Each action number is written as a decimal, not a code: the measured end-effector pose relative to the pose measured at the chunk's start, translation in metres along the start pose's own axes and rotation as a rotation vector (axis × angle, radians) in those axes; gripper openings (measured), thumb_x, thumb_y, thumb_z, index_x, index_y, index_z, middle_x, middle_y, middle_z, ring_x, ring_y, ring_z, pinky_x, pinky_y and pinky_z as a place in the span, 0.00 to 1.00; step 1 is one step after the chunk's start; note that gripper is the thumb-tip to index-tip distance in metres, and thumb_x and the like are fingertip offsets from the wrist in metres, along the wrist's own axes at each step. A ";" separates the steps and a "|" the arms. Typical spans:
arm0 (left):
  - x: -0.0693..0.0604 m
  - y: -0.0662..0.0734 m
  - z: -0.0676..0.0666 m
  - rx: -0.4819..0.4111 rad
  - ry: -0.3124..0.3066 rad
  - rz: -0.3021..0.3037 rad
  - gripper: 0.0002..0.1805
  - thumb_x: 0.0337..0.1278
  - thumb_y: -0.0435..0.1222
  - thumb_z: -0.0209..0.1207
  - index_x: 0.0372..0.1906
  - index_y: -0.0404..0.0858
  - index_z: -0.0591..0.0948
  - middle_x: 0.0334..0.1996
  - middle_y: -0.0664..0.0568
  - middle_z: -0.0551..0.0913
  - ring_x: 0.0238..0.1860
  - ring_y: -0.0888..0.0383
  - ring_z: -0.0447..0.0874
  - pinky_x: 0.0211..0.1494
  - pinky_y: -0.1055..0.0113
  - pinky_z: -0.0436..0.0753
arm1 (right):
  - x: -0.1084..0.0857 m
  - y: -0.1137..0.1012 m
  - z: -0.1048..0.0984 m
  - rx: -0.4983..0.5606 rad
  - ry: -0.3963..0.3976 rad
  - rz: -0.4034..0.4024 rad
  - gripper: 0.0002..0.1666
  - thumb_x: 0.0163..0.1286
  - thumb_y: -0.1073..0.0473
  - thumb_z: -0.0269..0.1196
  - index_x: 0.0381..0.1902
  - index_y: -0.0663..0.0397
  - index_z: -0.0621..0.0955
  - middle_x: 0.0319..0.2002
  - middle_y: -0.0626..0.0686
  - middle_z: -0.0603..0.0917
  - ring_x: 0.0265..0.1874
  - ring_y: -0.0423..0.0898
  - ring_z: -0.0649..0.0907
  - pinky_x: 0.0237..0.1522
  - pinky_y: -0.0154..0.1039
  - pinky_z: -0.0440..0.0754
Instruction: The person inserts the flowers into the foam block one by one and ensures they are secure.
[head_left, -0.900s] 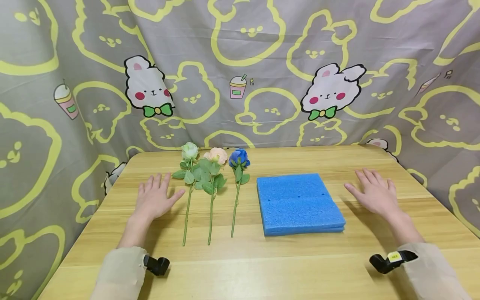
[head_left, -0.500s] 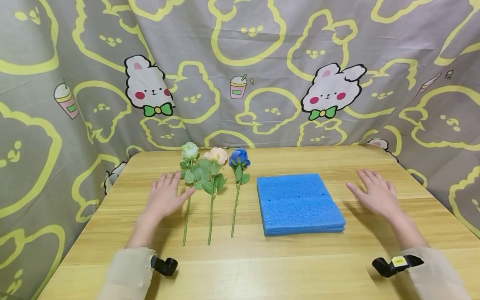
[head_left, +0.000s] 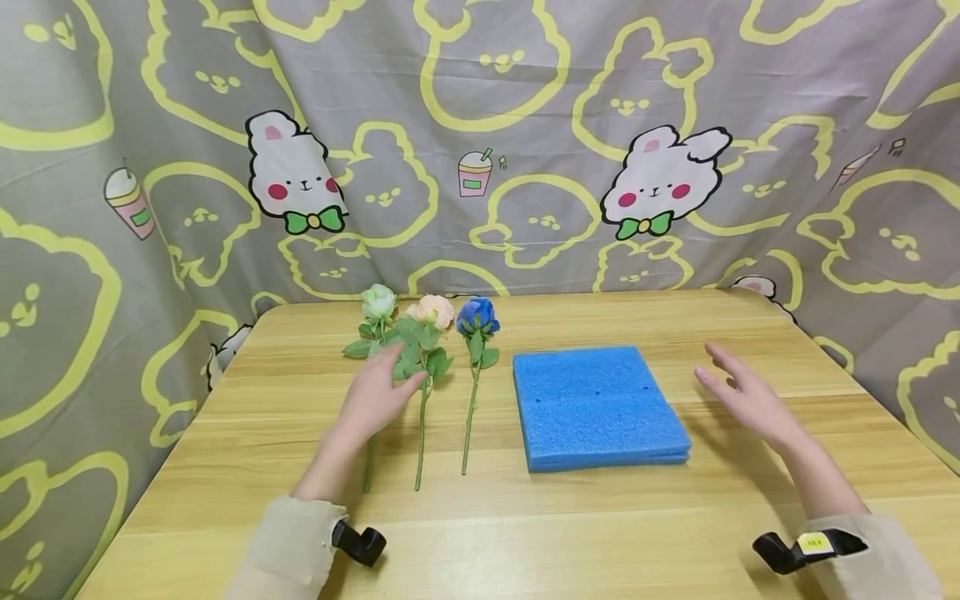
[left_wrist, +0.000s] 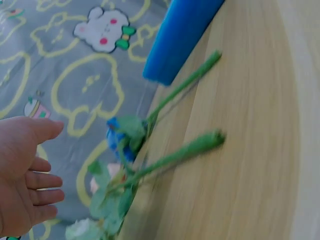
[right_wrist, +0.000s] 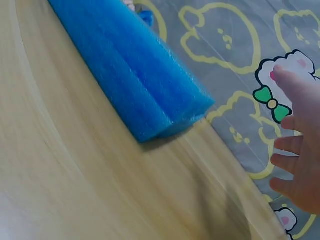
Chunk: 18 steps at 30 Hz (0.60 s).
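Observation:
My left hand (head_left: pixel 375 398) hovers over the stem of the pale green flower (head_left: pixel 378 302), its fingers extended and holding nothing; in the left wrist view the hand (left_wrist: pixel 25 177) is at the left edge. Beside it lies the peach flower (head_left: pixel 435 312), then the blue flower (head_left: pixel 477 317), stems toward me. The blue foam block (head_left: pixel 600 408) lies flat to their right. Right of the block, my right hand (head_left: pixel 753 404) is raised, fingers loosely extended, gripping nothing; the right wrist view shows this hand (right_wrist: pixel 302 140) beyond the block's end (right_wrist: pixel 170 115).
The wooden table (head_left: pixel 480 533) carries the flowers and foam. A grey patterned curtain (head_left: pixel 540 150) hangs behind the table and along both sides. Black wrist cameras are strapped at the left sleeve (head_left: pixel 292 542) and right sleeve (head_left: pixel 877 550).
My left hand has moved right, from beside the flowers to over the pale green flower's stem. My right hand has turned on its side. The flowers and foam block stay where they were.

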<state>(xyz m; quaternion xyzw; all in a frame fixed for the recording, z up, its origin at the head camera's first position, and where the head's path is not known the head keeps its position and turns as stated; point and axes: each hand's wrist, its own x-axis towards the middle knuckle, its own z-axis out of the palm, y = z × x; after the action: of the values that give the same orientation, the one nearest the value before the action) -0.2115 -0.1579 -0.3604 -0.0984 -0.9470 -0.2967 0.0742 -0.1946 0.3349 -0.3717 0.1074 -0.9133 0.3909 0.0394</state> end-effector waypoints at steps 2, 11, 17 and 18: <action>0.002 0.006 0.004 -0.069 0.003 -0.032 0.35 0.61 0.48 0.55 0.66 0.30 0.63 0.63 0.35 0.66 0.63 0.39 0.62 0.65 0.47 0.61 | -0.002 -0.002 0.001 0.057 -0.024 0.003 0.36 0.75 0.52 0.45 0.70 0.70 0.48 0.66 0.75 0.52 0.63 0.72 0.54 0.63 0.62 0.53; 0.004 0.022 0.025 -0.342 -0.014 -0.119 0.32 0.55 0.42 0.62 0.62 0.32 0.69 0.53 0.41 0.78 0.51 0.47 0.77 0.52 0.54 0.77 | -0.012 -0.006 0.008 0.156 -0.119 0.004 0.34 0.76 0.52 0.43 0.71 0.66 0.49 0.67 0.69 0.55 0.64 0.67 0.56 0.45 0.12 0.59; 0.003 0.028 0.040 -0.472 -0.070 -0.158 0.30 0.54 0.37 0.63 0.60 0.29 0.70 0.51 0.39 0.79 0.49 0.47 0.79 0.49 0.58 0.80 | -0.019 -0.003 0.020 0.203 -0.174 -0.040 0.32 0.75 0.57 0.45 0.70 0.67 0.51 0.66 0.70 0.58 0.63 0.42 0.63 0.49 0.15 0.61; 0.002 0.028 0.042 -0.482 -0.084 -0.166 0.30 0.54 0.36 0.63 0.60 0.29 0.70 0.51 0.39 0.79 0.49 0.47 0.78 0.49 0.59 0.80 | -0.019 -0.001 0.022 0.213 -0.184 -0.055 0.31 0.75 0.59 0.45 0.70 0.67 0.52 0.66 0.70 0.58 0.62 0.35 0.63 0.50 0.15 0.62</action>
<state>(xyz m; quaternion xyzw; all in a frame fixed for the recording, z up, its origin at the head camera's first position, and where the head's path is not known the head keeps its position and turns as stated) -0.2108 -0.1108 -0.3789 -0.0475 -0.8561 -0.5144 -0.0154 -0.1754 0.3211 -0.3894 0.1713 -0.8632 0.4727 -0.0452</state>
